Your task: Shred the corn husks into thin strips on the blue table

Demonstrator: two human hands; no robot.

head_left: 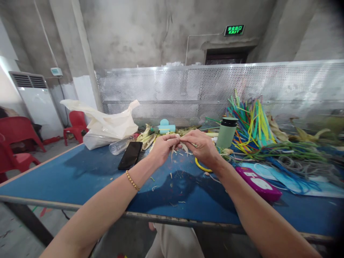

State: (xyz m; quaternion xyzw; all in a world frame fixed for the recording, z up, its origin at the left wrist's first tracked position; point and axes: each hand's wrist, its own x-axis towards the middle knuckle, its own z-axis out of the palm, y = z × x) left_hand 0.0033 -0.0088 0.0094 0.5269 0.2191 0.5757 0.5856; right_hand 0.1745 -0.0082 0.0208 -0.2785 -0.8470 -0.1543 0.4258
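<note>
Fingers (168, 139) pinch pale strips (184, 147) (above the blue table (94, 179)).

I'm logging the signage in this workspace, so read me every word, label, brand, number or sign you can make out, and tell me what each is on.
"安全出口" on the green-lit sign high on the wall.
"EXIT" below it, on the same sign.
Purple case: white markings, too blurred to read.
Small white wall box: any lettering is too small to read.
No other text is legible.
</note>
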